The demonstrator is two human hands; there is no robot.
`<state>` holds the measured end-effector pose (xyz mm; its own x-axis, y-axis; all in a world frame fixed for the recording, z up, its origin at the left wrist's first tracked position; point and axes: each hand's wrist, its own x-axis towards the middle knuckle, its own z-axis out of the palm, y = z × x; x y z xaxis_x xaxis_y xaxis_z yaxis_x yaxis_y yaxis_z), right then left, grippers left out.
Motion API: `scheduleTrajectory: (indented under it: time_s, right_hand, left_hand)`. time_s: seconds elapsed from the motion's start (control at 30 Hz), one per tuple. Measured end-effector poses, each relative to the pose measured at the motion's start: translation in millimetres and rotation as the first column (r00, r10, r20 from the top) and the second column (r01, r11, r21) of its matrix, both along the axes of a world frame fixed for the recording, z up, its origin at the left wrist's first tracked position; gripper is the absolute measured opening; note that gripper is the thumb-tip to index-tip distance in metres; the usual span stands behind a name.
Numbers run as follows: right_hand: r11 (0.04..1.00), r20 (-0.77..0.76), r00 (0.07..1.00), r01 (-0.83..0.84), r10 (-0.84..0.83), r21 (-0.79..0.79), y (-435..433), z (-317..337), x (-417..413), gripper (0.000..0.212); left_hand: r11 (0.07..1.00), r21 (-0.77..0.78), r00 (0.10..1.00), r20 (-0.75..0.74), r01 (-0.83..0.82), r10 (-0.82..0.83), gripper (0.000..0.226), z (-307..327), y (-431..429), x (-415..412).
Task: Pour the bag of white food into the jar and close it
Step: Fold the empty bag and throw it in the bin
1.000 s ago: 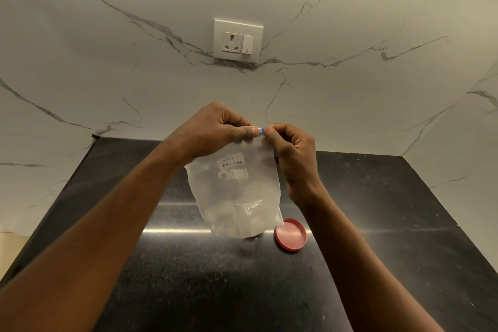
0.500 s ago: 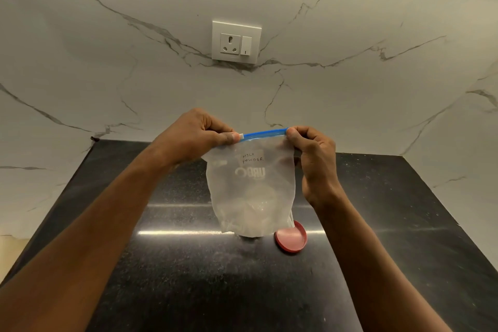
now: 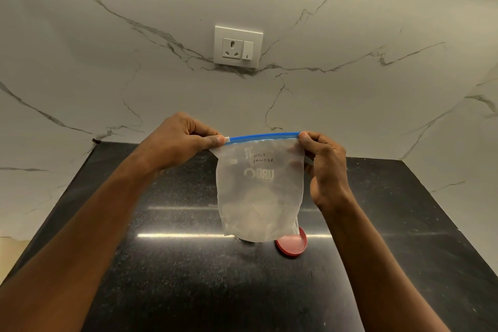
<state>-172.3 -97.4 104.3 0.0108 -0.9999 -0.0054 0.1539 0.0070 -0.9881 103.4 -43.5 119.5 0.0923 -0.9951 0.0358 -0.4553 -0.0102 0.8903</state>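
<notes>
- Head view: a translucent zip bag (image 3: 260, 191) hangs upright over the middle of a black speckled countertop (image 3: 161, 277), mouth up and bottom down.
- Long axis: the bag body runs top to bottom. Its blue zip strip (image 3: 264, 137) runs left to right across the top, bowed slightly upward.
- A white slider (image 3: 227, 139) sits at the left end of the strip.
- Handwriting near the top of the bag reads "MILK POWDER". A printed logo below it appears reversed.
- Pale contents sit in the lower part of the bag.
- Left hand (image 3: 177, 140): thumb and forefinger pinch the left end of the strip, touching the slider.
- Right hand (image 3: 326, 164): thumb and fingers pinch the right end of the strip, with the palm beside the bag's right edge.
- The hands are apart, with the width of the bag's mouth between them.
- A red lid (image 3: 292, 244) lies flat on the countertop at the bag's lower right. The bag's bottom corner overlaps it in view, and contact cannot be determined.
- A small pale shape just under the bag's bottom edge cannot be identified.
- Edges: a marble wall (image 3: 107, 62) bounds the countertop on the far side and the right. The left edge is open and angles toward the near left.
- Bare black surface shows left of the bag, right of the lid, and near, between the forearms.
- A wall socket (image 3: 238, 47) is mounted on the far wall, well above the bag.
</notes>
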Motion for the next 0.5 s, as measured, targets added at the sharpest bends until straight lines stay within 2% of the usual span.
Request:
scheduleTrajectory:
  time_s: [0.13,0.2,0.27,0.3,0.37,0.43,0.5]
  right_hand:
    - [1.0,0.014,1.0,-0.024,0.024,0.0,0.7,-3.2,-1.2,0.019]
    - [0.999,0.069,0.997,-0.035,0.033,0.03,-0.6,-1.9,-1.8,0.018]
    - [0.996,0.155,0.987,-0.062,0.05,0.07,-2.8,-0.1,-1.3,0.017]
    - [0.992,0.196,0.979,-0.082,0.062,0.092,-3.9,-0.1,-0.5,0.017]
    - [0.984,0.242,0.967,-0.119,0.084,0.133,-6.0,-2.6,2.9,0.018]
    - [0.978,0.233,0.967,-0.143,0.105,0.149,-7.1,-8.4,5.1,0.024]
    - [0.967,0.159,0.968,-0.216,0.194,0.136,-4.3,-16.9,3.5,0.036]
  left_hand:
    - [0.998,-0.046,0.999,-0.034,-0.043,0.041,0.008,-6.1,4.9,3.7]
    - [0.998,-0.055,0.974,-0.223,-0.036,0.023,0.03,-15.2,10.0,-0.1]
    - [0.999,0.005,0.895,-0.443,0.052,-0.044,0.065,-32.2,16.0,-6.1]
    - [0.993,0.033,0.865,-0.496,0.111,-0.08,0.07,-42.5,19.6,-11.8]
    - [0.984,0.076,0.86,-0.499,0.162,-0.103,0.06,-60.8,25.9,-26.4]
    - [0.993,0.11,0.872,-0.489,0.049,0.011,0.044,-69.3,28.0,-38.9]
    - [0.99,0.123,0.836,-0.536,-0.063,0.119,0.034,-73.9,27.2,-43.3]
